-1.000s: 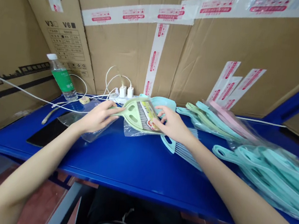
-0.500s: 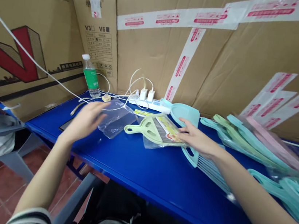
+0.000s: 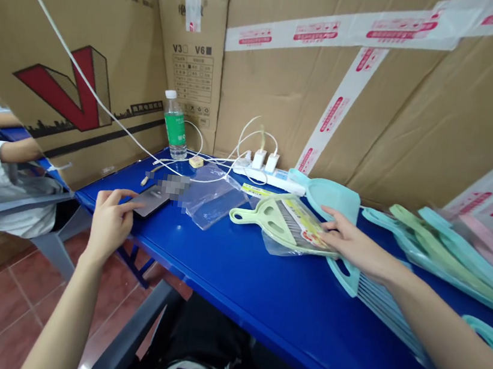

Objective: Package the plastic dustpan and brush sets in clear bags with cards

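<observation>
Brushing the phone [image 3: 151, 201] with the half-curled left hand [image 3: 109, 227], right hand [image 3: 356, 247] open and ungripping against the pale-green dustpan [image 3: 273, 221]; a careless nudge could tip the phone off the blue table [image 3: 225, 278].

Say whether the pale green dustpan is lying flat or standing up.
Lying flat: the pale green dustpan rests on a clear plastic bag, handle pointing left, beside the right hand.
</observation>
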A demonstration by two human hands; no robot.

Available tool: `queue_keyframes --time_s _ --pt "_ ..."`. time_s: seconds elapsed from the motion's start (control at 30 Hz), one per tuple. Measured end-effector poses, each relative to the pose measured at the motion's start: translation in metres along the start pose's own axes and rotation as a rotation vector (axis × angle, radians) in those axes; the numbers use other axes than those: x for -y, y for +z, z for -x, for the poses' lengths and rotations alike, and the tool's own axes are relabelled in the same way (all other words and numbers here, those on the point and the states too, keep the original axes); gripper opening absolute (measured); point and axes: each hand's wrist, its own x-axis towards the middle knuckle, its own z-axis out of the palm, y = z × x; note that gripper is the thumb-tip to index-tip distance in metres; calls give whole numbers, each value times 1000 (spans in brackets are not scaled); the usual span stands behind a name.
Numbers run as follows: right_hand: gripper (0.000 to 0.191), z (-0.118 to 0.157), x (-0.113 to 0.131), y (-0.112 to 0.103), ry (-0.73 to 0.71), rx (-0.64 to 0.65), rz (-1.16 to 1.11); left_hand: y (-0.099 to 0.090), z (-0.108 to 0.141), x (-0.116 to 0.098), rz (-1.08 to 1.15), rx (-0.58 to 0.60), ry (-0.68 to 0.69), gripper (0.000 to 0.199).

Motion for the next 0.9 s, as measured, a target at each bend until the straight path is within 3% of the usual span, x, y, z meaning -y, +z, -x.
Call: queue_keyframes --time_s 0.13,0.27,0.4,0.57,0.63,0.73,0.9 --pt "73 0 3 1 35 -13 -6 1 9 5 135 25 -7 47" --pt "76 1 7 2 88 -17 15 -3 12 1 163 -44 -156 40" --pt "75 4 17 4 144 22 45 -2 8 -4 149 -41 -216 39" --pt "98 4 17 3 87 71 98 3 6 -8 103 -110 -242 36" --pt "98 1 11 1 44 80 124 4 4 -17 140 -109 -191 35" --pt "82 -2 3 -2 -33 84 144 6 -6 -47 230 -51 -16 33" --pt "36 0 5 -1 -152 -24 323 17 -43 -114 290 232 409 32"
